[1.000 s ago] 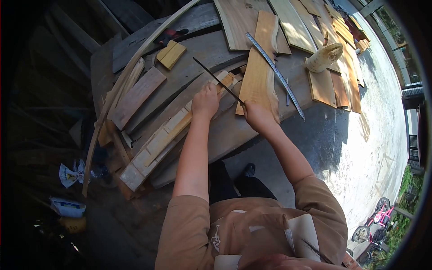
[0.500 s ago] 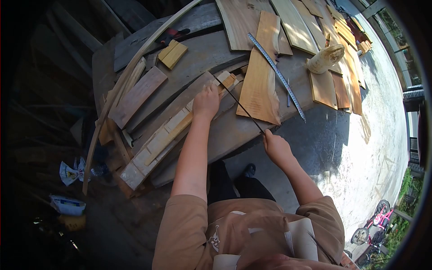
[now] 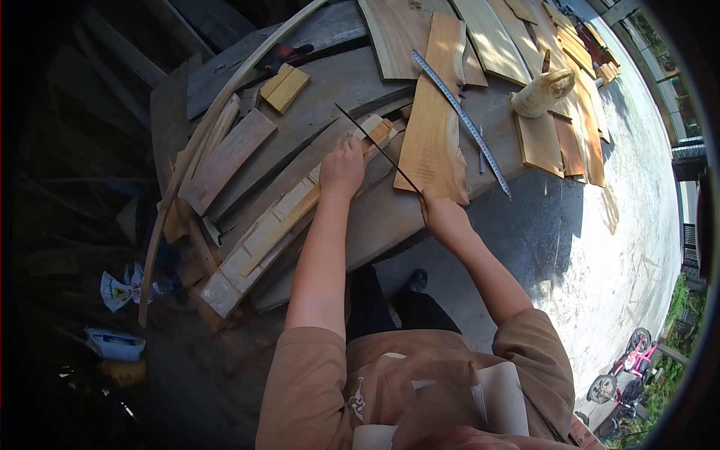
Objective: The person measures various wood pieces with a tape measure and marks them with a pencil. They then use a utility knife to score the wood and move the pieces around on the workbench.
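Note:
My right hand (image 3: 445, 219) is closed round the near end of a saw (image 3: 379, 148), which looks like a long, thin dark line from above. It lies slantwise across the far end of a narrow wood strip (image 3: 281, 214), over a small light wood piece (image 3: 381, 133). My left hand (image 3: 343, 166) grips the strip just to the near left of the saw, fingers curled over its top. The strip rests on other boards on the worktable. Its underside and the saw's handle are hidden.
Beside my right hand lies a wide board (image 3: 431, 135) with a metal ruler (image 3: 461, 112) across it. Further right stands a pale wooden mallet-like piece (image 3: 544, 94) near several planks. A yellowish block (image 3: 285, 88) and a long curved strip (image 3: 225, 105) are at the left.
My right hand has pushed the saw forward and left, so its far tip now sticks out further past the strip. The left hand stays in place on the wood.

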Available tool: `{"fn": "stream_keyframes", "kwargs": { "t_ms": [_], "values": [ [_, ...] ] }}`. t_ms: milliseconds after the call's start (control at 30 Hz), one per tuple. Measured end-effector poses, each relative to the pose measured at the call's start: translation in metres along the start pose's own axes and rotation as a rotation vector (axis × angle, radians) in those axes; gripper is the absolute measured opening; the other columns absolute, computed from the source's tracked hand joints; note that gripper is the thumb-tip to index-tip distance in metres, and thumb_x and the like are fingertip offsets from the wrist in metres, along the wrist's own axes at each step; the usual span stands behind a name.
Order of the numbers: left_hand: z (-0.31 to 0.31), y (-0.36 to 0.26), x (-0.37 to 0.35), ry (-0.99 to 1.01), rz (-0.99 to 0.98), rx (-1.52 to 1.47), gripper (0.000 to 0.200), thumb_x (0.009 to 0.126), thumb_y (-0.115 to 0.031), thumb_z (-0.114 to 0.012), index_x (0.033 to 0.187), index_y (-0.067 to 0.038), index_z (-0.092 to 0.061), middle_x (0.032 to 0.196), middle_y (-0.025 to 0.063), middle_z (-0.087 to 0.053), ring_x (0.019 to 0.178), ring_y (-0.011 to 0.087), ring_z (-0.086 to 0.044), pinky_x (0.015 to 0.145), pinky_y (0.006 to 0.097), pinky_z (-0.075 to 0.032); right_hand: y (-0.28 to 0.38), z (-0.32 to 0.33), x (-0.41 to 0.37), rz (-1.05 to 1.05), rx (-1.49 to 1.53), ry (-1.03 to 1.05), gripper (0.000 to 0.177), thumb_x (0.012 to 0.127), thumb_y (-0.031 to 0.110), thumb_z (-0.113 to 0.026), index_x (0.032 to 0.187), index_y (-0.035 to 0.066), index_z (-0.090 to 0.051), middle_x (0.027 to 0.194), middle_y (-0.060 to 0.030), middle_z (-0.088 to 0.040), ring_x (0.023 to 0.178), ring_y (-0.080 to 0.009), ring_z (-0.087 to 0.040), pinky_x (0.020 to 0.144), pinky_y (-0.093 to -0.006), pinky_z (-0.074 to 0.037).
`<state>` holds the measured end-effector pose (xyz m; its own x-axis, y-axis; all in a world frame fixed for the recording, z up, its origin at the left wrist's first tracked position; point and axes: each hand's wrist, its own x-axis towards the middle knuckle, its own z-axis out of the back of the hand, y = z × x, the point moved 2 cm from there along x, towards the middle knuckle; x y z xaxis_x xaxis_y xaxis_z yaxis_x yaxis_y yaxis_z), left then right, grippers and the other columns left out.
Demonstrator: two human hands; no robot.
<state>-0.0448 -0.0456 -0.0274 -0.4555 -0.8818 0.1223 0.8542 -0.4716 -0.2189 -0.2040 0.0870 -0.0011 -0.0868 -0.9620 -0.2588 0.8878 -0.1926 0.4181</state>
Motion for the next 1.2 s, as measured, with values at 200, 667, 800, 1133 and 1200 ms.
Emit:
{"fn": "stream_keyframes", "kwargs": {
  "t_ms": [200,667,800,1133,1200],
  "values": [
    [-0.005,0.001,-0.002,-0.088,-0.039,0.022,0.04,0.08,-0.03,-0.056,0.1,0.003,-0.047,0.089,0.0168,-0.059,0.081,0.0291,-0.059,0.066,0.0369,-0.049,-0.007,0.01,-0.016,-0.015,0.002,0.023,0.02,0.086,0.023,-0.04,0.086,0.004,-0.046,0.065,-0.0215,-0.057,0.062,-0.039,-0.057,0.056,-0.0491,-0.044],
    [-0.003,-0.001,-0.002,-0.082,-0.022,0.031,0.039,0.08,-0.03,-0.055,0.1,0.002,-0.048,0.089,0.0172,-0.059,0.081,0.0294,-0.06,0.066,0.0364,-0.05,-0.009,0.016,-0.028,-0.087,-0.03,0.131,0.02,0.086,0.022,-0.04,0.086,0.003,-0.045,0.067,-0.0215,-0.057,0.065,-0.038,-0.057,0.059,-0.0485,-0.044],
    [-0.005,0.001,-0.002,-0.085,-0.036,0.029,0.038,0.079,-0.03,-0.056,0.099,0.002,-0.047,0.088,0.0166,-0.059,0.081,0.0292,-0.06,0.065,0.0368,-0.05,-0.001,0.019,-0.01,-0.017,-0.01,0.08,0.021,0.087,0.022,-0.039,0.086,0.003,-0.045,0.068,-0.0214,-0.058,0.066,-0.0385,-0.057,0.06,-0.049,-0.043],
    [-0.004,0.0,-0.002,-0.152,-0.066,0.019,0.036,0.078,-0.028,-0.058,0.097,0.001,-0.047,0.089,0.0163,-0.059,0.08,0.0291,-0.06,0.065,0.0364,-0.05,0.02,0.002,0.044,0.069,0.052,0.02,0.017,0.084,0.018,-0.038,0.086,0.003,-0.046,0.071,-0.0213,-0.058,0.068,-0.0384,-0.058,0.061,-0.0486,-0.044],
    [-0.003,0.0,-0.001,-0.059,-0.008,0.021,0.036,0.079,-0.029,-0.057,0.095,0.001,-0.047,0.089,0.0161,-0.059,0.08,0.0292,-0.06,0.065,0.0366,-0.05,0.0,0.01,0.004,-0.003,0.019,0.079,0.018,0.085,0.02,-0.039,0.086,0.003,-0.046,0.069,-0.0216,-0.058,0.067,-0.0385,-0.057,0.061,-0.0486,-0.044]
  ]
}}
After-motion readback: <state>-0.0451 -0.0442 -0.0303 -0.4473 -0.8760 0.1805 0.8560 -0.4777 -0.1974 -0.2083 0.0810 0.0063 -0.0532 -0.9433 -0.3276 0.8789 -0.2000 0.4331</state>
